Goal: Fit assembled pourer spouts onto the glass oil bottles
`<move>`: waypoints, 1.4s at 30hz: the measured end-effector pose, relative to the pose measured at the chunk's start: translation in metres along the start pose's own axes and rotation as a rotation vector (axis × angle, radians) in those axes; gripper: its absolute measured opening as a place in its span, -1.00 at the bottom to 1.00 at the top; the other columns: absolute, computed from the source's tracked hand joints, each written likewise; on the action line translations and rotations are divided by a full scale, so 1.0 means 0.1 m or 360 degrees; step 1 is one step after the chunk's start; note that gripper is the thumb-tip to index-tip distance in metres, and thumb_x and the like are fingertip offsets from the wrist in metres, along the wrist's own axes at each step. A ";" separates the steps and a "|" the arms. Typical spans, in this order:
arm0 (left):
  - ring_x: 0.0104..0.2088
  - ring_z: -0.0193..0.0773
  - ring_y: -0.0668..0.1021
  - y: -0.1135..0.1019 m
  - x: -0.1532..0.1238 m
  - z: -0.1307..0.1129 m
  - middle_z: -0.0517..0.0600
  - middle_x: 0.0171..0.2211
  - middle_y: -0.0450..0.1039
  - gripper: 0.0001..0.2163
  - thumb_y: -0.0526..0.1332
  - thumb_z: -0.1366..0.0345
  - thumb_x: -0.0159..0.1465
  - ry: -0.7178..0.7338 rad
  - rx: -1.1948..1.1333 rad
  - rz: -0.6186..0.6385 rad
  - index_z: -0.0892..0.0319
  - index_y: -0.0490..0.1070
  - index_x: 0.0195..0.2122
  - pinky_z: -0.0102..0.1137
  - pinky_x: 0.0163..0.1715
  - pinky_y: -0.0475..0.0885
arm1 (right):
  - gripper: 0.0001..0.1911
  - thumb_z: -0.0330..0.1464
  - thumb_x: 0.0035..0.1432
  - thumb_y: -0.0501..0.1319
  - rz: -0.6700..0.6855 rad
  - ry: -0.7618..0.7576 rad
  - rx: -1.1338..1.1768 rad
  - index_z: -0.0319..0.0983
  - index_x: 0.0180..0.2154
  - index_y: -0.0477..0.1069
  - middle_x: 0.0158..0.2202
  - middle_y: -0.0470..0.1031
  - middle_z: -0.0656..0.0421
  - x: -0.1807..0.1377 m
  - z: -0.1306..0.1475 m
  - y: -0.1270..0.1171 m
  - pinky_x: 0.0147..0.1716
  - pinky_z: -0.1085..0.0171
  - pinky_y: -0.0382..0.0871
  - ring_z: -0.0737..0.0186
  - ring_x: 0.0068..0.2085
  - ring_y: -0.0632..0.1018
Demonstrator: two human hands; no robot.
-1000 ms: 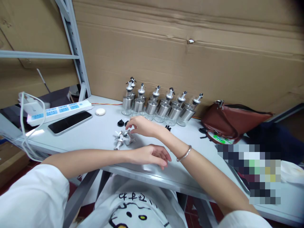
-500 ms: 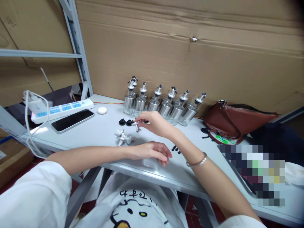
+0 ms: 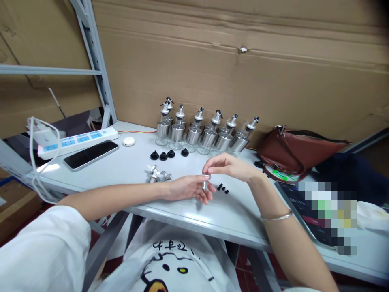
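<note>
Near the front of the table, a silver pourer spout (image 3: pixel 204 185) points downward between my two hands. My left hand (image 3: pixel 187 188), palm up, has its thumb on the flange and its fingers curled loosely beside the stem. My right hand (image 3: pixel 229 167) pinches the flange from above with its fingertips. To the left lies a small pile of silver pourer spouts (image 3: pixel 158 176). Behind them sit several black stoppers (image 3: pixel 163 156). A few small black caps (image 3: pixel 223 188) rest just right of my left fingertips.
Several glass oil bottles with steel sleeves (image 3: pixel 193 135) and pourers stand along the cardboard wall (image 3: pixel 182 73). At left are a phone (image 3: pixel 91 155), a power strip (image 3: pixel 79 142) and a white round case (image 3: pixel 129 141). A brown bag (image 3: pixel 298 148) and a tablet (image 3: pixel 304 215) lie right.
My right hand has carried the pourer spout from beside the black stoppers, right and toward me, to my left hand. My left hand has turned palm up and now touches it.
</note>
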State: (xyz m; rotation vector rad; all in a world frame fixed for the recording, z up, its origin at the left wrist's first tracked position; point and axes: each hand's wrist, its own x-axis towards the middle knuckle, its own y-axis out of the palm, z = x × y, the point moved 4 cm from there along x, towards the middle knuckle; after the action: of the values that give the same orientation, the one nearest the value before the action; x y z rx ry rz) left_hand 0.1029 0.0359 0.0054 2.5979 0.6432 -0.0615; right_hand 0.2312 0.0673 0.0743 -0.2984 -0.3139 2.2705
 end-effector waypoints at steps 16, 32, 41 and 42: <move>-0.52 -0.39 0.32 -0.02 -0.01 -0.03 -0.10 -0.55 0.26 -0.79 0.19 0.23 0.15 0.0124 -0.0176 -0.0204 0.31 0.42 -0.34 -0.41 -0.44 0.22 | -0.83 -0.31 -0.03 0.38 0.0030 -0.0053 -0.0004 -0.29 -0.39 0.54 -0.44 0.57 0.19 -0.01 -0.08 -0.05 -0.31 0.31 0.39 0.34 -0.38 0.53; -0.51 -0.38 0.44 -0.02 -0.01 -0.03 -0.07 -0.45 0.37 -0.66 0.30 0.03 0.14 0.0180 -0.0105 -0.0342 0.24 0.35 -0.33 -0.39 -0.38 0.31 | -0.82 -0.36 -0.14 0.44 -0.0018 -0.0022 0.0123 -0.30 -0.46 0.52 -0.54 0.56 0.23 -0.01 -0.17 -0.14 -0.45 0.37 0.37 0.41 -0.51 0.50; -0.45 -0.33 0.56 -0.06 -0.05 -0.11 -0.07 -0.25 0.42 -0.57 0.29 0.44 0.07 0.0449 -0.0044 -0.0516 0.08 0.19 -0.06 -0.31 -0.27 0.38 | -0.71 -0.24 -0.03 0.39 -0.0112 -0.0052 0.0102 -0.28 -0.50 0.35 -0.52 0.58 0.22 -0.01 -0.13 -0.14 -0.58 0.39 0.31 0.42 -0.62 0.49; -0.45 -0.34 0.56 -0.07 -0.05 -0.11 -0.07 -0.26 0.41 -0.57 0.30 0.45 0.07 0.0461 -0.0010 -0.0535 0.10 0.21 -0.07 -0.31 -0.27 0.38 | -0.69 -0.23 -0.02 0.38 -0.0091 -0.0033 0.0077 -0.28 -0.50 0.34 -0.52 0.58 0.22 -0.02 -0.14 -0.13 -0.60 0.40 0.29 0.43 -0.64 0.47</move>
State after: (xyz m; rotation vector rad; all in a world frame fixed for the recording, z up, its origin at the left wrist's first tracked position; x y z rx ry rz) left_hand 0.0952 0.0440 0.0129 2.4865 1.1767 0.2144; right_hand 0.2458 0.0765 0.0656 -0.2382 -0.2742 2.2224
